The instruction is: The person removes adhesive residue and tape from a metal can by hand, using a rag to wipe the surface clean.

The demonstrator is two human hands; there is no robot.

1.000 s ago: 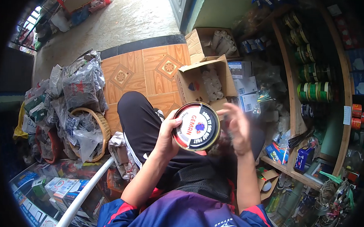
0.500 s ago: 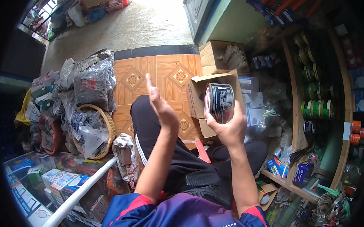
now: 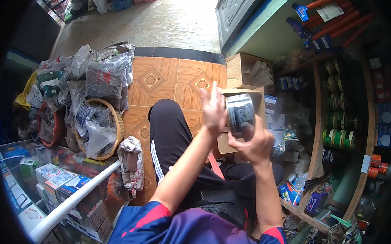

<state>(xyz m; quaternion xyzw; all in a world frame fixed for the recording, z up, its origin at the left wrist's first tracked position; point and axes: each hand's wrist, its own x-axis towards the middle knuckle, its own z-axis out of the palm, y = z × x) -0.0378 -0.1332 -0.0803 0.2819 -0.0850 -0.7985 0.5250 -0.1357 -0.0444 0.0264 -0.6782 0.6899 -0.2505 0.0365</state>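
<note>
Right of frame centre, your right hand [image 3: 257,145] is gripping the can [image 3: 241,110]. Your flat left hand [image 3: 214,112] is flanking it.

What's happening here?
A person's right hand grips a round tin tipped on its side, off the floor. The left hand is open and flat at the tin's end; whether it touches is unclear. Bands of green-labelled rolls or tins sit in the shelving at right.
</note>
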